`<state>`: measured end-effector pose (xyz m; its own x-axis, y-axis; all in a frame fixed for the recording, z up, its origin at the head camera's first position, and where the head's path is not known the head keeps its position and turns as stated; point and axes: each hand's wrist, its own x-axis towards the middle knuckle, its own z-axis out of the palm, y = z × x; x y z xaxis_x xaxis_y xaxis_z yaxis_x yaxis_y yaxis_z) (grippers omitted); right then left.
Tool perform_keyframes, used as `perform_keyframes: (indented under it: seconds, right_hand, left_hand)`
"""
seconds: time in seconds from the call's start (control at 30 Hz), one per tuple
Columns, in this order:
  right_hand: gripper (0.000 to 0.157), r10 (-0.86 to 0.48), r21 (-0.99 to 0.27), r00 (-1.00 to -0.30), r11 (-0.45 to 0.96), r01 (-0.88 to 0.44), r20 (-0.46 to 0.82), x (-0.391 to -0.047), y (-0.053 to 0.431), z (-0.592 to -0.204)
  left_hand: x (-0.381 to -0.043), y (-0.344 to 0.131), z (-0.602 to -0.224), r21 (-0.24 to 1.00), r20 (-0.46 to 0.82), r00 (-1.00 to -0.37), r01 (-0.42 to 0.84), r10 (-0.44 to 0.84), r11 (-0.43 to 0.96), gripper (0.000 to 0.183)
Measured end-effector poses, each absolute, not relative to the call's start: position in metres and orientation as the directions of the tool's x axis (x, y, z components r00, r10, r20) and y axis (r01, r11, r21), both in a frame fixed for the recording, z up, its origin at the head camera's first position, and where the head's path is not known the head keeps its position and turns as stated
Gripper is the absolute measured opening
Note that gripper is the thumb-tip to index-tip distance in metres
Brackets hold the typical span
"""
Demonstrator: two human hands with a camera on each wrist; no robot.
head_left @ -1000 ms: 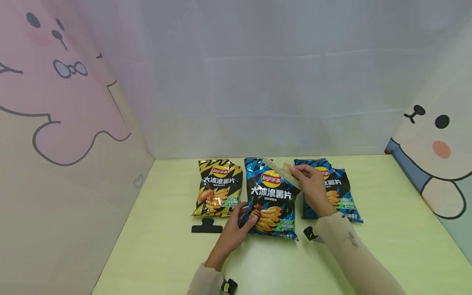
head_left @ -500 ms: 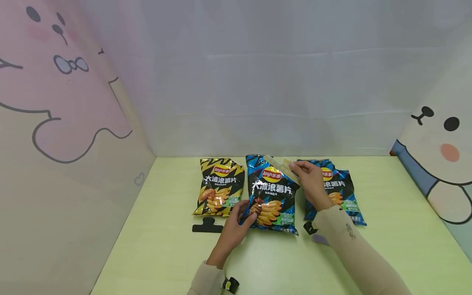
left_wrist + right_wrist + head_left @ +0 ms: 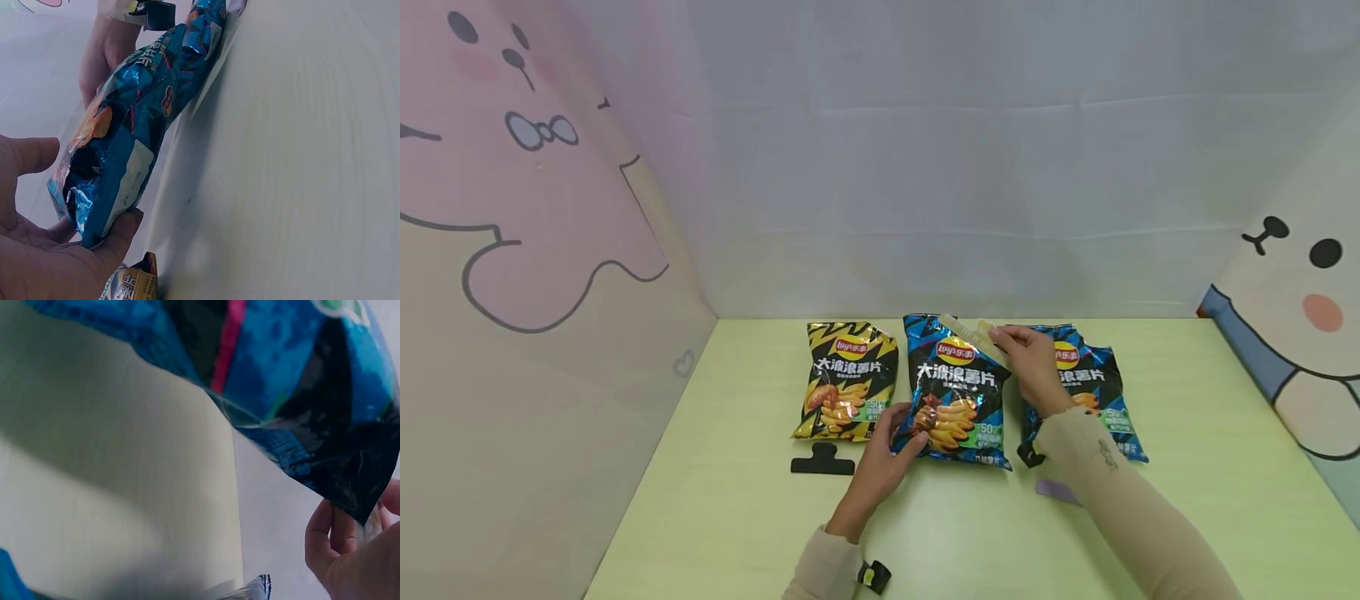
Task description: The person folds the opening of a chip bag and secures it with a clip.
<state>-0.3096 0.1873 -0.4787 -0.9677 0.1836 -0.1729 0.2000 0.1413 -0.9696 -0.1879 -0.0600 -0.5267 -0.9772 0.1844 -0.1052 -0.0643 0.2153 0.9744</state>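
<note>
My left hand (image 3: 880, 462) holds the lower left side of a blue and black chip bag (image 3: 958, 400), its thumb on the front. In the left wrist view the fingers of the left hand (image 3: 69, 262) reach under the bag's end. A pale yellow bag clip (image 3: 967, 335) lies slantwise across the bag's upper right corner. My right hand (image 3: 1033, 367) pinches this clip near its raised handle. In the right wrist view the bag's dark corner (image 3: 365, 481) meets the right hand (image 3: 362, 550), and the clip is mostly hidden there.
A yellow chip bag (image 3: 850, 383) lies on the left, with a black clip (image 3: 822, 461) in front of it. More blue chip bags (image 3: 1093, 375) lie on the right, partly behind the right arm. A purple clip (image 3: 1057, 492) sits beside the right sleeve. A curtain backs the table (image 3: 715, 517).
The held blue bag has shifted slightly to the right and away from me, and both hands moved with it. The purple clip shows more beside the right sleeve.
</note>
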Motion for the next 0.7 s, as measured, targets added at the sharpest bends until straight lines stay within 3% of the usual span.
perform_keyframes:
  seconds: [0.23,0.7]
  right_hand:
    - [0.05,0.193,-0.953,-0.96,0.189,0.237,-0.201,-0.32,0.187,-0.485]
    - [0.047,0.176,-0.937,-0.941,0.153,0.314,-0.287,-0.338,0.188,-0.507]
  left_hand:
    - [-0.19,-0.056,-0.528,0.973,-0.128,-0.974,-0.088,0.184,0.214,0.065]
    - [-0.195,-0.05,-0.525,0.965,-0.176,-0.972,-0.139,0.156,0.222,0.059]
